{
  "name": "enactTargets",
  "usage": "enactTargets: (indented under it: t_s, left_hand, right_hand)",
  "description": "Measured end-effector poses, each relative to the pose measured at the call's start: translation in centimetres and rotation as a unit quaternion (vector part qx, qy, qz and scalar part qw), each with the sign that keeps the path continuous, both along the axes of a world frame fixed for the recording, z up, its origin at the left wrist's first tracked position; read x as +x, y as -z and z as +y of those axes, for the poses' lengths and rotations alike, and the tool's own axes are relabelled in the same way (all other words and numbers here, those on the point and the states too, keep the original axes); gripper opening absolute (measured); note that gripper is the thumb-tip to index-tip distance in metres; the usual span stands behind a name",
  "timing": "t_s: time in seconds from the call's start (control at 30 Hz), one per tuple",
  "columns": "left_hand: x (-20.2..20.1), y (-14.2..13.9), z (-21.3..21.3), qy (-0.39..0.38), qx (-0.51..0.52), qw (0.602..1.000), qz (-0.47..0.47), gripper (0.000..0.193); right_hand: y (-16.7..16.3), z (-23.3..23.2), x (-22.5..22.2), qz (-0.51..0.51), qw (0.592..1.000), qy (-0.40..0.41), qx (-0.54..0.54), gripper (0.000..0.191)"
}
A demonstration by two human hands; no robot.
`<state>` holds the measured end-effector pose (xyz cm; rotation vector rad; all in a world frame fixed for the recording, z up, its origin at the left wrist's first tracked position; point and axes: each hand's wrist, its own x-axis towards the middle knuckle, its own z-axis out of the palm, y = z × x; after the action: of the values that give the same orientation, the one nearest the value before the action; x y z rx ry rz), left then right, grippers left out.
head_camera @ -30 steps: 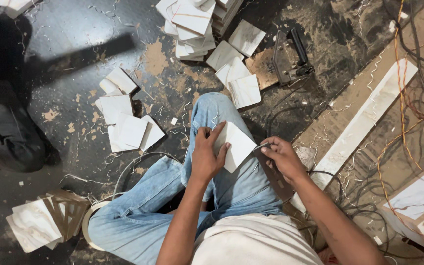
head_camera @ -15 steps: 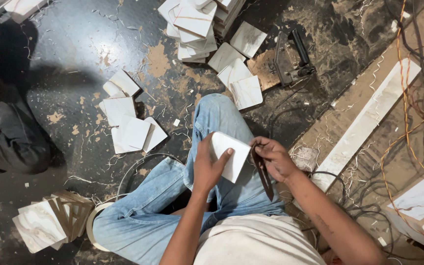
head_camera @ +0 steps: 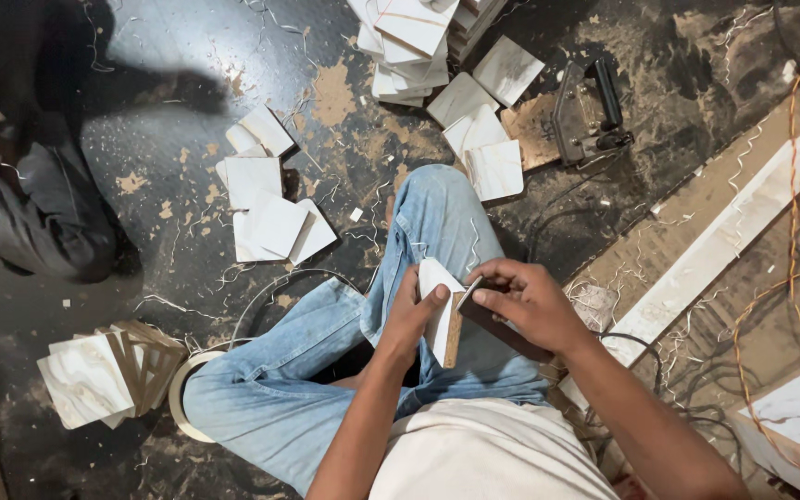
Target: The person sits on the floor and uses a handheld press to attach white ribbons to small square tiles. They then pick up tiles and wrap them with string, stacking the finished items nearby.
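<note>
White-faced square laminate board piece (head_camera: 437, 310) with a brown raw edge stands on edge over the lap, between both hands. Left hand (head_camera: 406, 319) wraps its near side, fingers closed around it; right hand (head_camera: 530, 301) grips a dark flat tool (head_camera: 497, 324) — its tip touching the piece's top corner. Beyond the hands lie a stack of similar white squares (head_camera: 409, 42), a black hand tool (head_camera: 585, 111) and scattered pale shavings (head_camera: 326, 97).

Dim, glare top-left, dark shadows; sharp.
</note>
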<state>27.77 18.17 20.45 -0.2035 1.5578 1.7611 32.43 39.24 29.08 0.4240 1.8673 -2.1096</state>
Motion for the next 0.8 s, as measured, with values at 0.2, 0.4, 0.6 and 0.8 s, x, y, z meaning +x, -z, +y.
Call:
enactTargets:
  t_s: [0.2,0.4,0.6,0.8]
  left_hand:
    - [0.1,-0.6,-0.5,0.022,0.028,0.999,0.023,0.086]
    - [0.2,-1.6,-0.4,0.05,0.003,0.998,0.044,0.083]
    - [0.6,-2.5,0.1,0.075,-0.036,0.994,0.066,0.081]
    - [1.0,-2.7,0.4,0.08,-0.048,0.994,0.063,0.078]
  right_hand:
    - [-1.3,-0.8,0.2,-0.026,0.995,-0.016,0.095,0.021]
    - [-2.5,0.0,-0.6,0.035,0.976,-0.08,0.198,0.023]
    - [-3.9,1.4,-1.8,0.096,0.948,-0.194,0.233,0.024]
    - [-5.2,1.9,-3.1,0.076,0.914,-0.291,0.273,0.021]
